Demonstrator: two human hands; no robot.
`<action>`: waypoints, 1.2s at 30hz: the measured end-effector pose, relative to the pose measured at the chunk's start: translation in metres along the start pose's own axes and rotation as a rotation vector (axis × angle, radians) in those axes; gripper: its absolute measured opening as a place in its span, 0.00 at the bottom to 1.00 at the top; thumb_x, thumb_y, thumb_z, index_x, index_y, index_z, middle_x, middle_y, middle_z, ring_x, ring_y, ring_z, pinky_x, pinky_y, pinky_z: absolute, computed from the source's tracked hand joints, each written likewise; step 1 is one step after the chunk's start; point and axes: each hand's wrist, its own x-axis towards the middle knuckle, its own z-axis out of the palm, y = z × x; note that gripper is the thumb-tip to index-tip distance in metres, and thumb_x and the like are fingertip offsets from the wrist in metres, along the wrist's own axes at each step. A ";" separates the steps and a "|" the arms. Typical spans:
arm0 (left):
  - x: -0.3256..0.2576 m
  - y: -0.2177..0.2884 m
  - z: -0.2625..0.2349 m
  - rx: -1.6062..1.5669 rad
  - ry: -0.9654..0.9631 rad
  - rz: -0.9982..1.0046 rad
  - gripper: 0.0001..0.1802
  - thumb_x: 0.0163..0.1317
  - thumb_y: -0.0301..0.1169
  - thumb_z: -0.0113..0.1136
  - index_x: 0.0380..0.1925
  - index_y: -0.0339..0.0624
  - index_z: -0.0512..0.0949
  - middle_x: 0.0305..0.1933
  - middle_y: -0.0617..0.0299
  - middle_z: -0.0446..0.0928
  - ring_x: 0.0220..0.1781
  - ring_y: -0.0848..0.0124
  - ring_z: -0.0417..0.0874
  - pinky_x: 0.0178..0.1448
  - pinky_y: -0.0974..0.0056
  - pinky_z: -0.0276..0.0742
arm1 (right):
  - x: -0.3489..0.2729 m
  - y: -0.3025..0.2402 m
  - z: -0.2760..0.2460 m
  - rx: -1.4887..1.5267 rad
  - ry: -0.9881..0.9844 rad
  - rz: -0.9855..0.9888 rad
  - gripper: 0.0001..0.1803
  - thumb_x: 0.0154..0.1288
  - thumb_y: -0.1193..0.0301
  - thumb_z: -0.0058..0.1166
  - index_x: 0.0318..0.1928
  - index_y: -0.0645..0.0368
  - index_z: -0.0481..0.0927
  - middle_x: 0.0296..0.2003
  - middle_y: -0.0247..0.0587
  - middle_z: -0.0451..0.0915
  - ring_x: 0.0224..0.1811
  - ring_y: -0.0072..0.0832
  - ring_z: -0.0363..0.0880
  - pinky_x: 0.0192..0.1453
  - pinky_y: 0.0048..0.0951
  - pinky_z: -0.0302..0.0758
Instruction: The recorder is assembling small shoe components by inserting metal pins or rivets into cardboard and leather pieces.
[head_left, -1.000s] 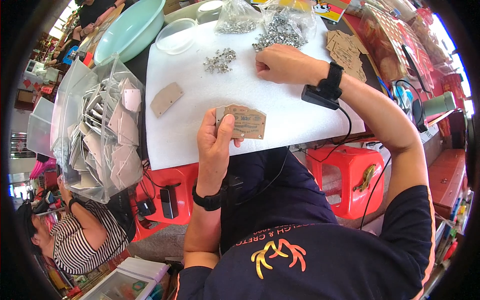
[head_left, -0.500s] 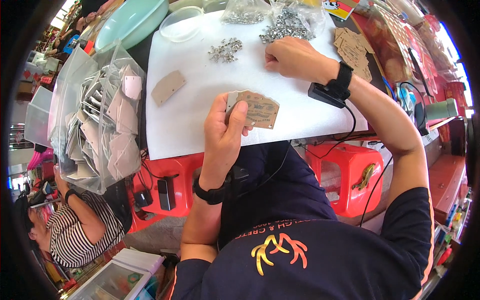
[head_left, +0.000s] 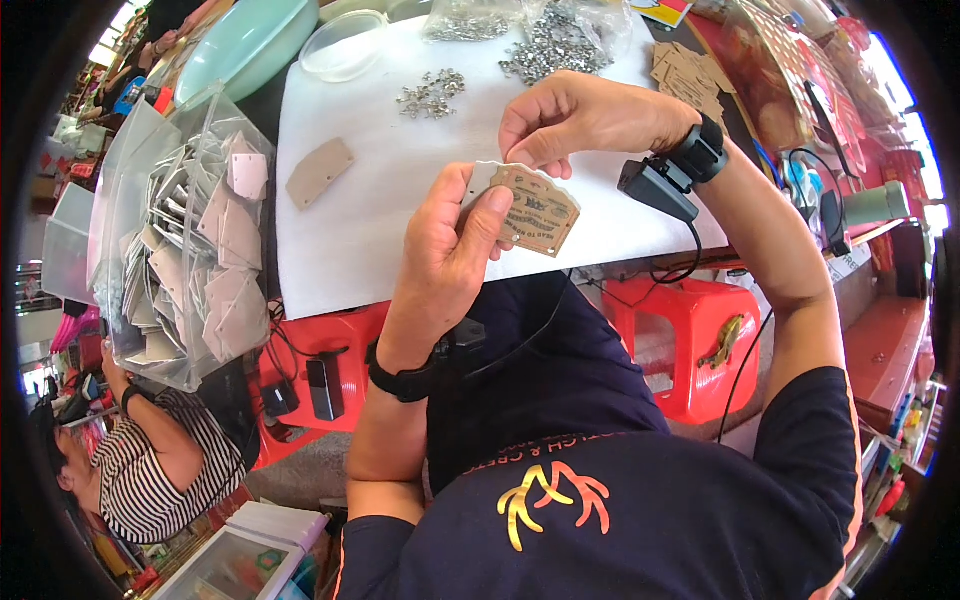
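Note:
My left hand (head_left: 442, 245) grips a brown printed card (head_left: 540, 218) with a scalloped edge and small holes, thumb on top. A paler layer shows along the card's upper left edge. At that upper edge, the thumb and fingertips of my right hand (head_left: 575, 115) are pinched together; whatever lies between them is too small to make out. Beyond my hands are a small pile of shiny metal bits (head_left: 432, 95) and a larger heap of them (head_left: 552, 48) by clear bags. A plain grey-brown card (head_left: 320, 173) lies to the left on the white sheet (head_left: 390, 215).
A clear bin (head_left: 128, 180) full of loose cards (head_left: 232, 230) stands at the left. Brown cards (head_left: 690, 75) are piled at the far right. A pale green basin (head_left: 245, 50) and a clear round lid (head_left: 343, 45) sit far left. Red stools (head_left: 690, 385) stand below the table.
My right hand has come from beside the larger metal heap down to the card's upper edge. The card has tilted slightly in my left hand. The view has shifted a little.

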 end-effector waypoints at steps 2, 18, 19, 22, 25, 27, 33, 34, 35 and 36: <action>-0.001 0.007 0.004 0.075 -0.035 -0.014 0.11 0.74 0.33 0.51 0.47 0.37 0.72 0.31 0.66 0.75 0.29 0.81 0.73 0.33 0.72 0.70 | -0.005 -0.002 0.000 0.079 -0.062 -0.015 0.09 0.66 0.69 0.59 0.38 0.64 0.82 0.25 0.28 0.78 0.25 0.14 0.74 0.31 0.19 0.73; -0.005 0.019 0.014 0.294 -0.118 0.033 0.09 0.71 0.29 0.55 0.42 0.32 0.72 0.25 0.58 0.74 0.26 0.77 0.72 0.30 0.67 0.70 | -0.017 -0.004 -0.008 0.191 -0.236 0.074 0.10 0.61 0.71 0.63 0.35 0.68 0.81 0.24 0.35 0.81 0.21 0.18 0.78 0.26 0.20 0.75; -0.005 0.019 0.015 0.295 -0.121 0.048 0.08 0.70 0.28 0.55 0.42 0.33 0.73 0.26 0.56 0.75 0.27 0.76 0.73 0.31 0.66 0.71 | -0.017 -0.004 -0.007 0.196 -0.236 0.086 0.11 0.60 0.71 0.63 0.35 0.68 0.81 0.23 0.36 0.81 0.20 0.19 0.79 0.25 0.21 0.75; -0.006 0.020 0.016 0.312 -0.145 0.073 0.07 0.69 0.27 0.56 0.41 0.33 0.73 0.27 0.53 0.77 0.28 0.72 0.76 0.33 0.64 0.72 | -0.017 -0.003 -0.008 0.189 -0.271 0.100 0.11 0.59 0.71 0.64 0.34 0.69 0.81 0.23 0.38 0.81 0.20 0.20 0.79 0.24 0.21 0.75; -0.006 0.022 0.015 0.348 -0.169 0.060 0.07 0.69 0.27 0.56 0.41 0.34 0.73 0.29 0.51 0.78 0.29 0.69 0.78 0.35 0.63 0.73 | -0.017 -0.003 -0.007 0.190 -0.294 0.109 0.12 0.59 0.70 0.64 0.34 0.69 0.81 0.23 0.39 0.81 0.20 0.21 0.80 0.25 0.21 0.75; -0.006 0.022 0.015 0.368 -0.173 0.038 0.07 0.69 0.27 0.56 0.41 0.34 0.73 0.29 0.51 0.79 0.30 0.67 0.79 0.36 0.62 0.73 | -0.018 -0.002 -0.007 0.197 -0.300 0.102 0.12 0.59 0.70 0.64 0.34 0.69 0.81 0.23 0.39 0.81 0.20 0.21 0.79 0.25 0.21 0.75; -0.006 0.025 0.016 0.337 -0.155 0.038 0.08 0.70 0.28 0.55 0.42 0.34 0.73 0.29 0.51 0.79 0.30 0.69 0.79 0.35 0.64 0.73 | -0.021 -0.004 -0.005 0.235 -0.276 0.097 0.10 0.59 0.71 0.61 0.35 0.68 0.80 0.25 0.37 0.81 0.23 0.21 0.80 0.29 0.22 0.76; -0.006 0.023 0.015 0.340 -0.140 0.025 0.08 0.70 0.28 0.55 0.42 0.33 0.73 0.28 0.51 0.78 0.29 0.70 0.78 0.34 0.64 0.73 | -0.022 -0.006 -0.004 0.259 -0.252 0.095 0.11 0.60 0.72 0.61 0.36 0.68 0.80 0.25 0.36 0.80 0.25 0.20 0.80 0.31 0.22 0.76; -0.006 0.022 0.014 0.342 -0.125 0.012 0.08 0.70 0.29 0.55 0.41 0.33 0.73 0.28 0.51 0.78 0.27 0.70 0.78 0.32 0.64 0.72 | -0.024 -0.008 -0.005 0.257 -0.252 0.095 0.11 0.60 0.72 0.61 0.36 0.68 0.80 0.25 0.36 0.80 0.25 0.20 0.80 0.31 0.22 0.76; -0.006 0.021 0.013 0.344 -0.121 0.012 0.08 0.70 0.29 0.55 0.41 0.33 0.73 0.28 0.51 0.78 0.27 0.70 0.78 0.32 0.64 0.72 | -0.025 -0.009 -0.006 0.229 -0.273 0.066 0.10 0.60 0.72 0.60 0.38 0.68 0.79 0.26 0.34 0.80 0.27 0.18 0.79 0.34 0.21 0.75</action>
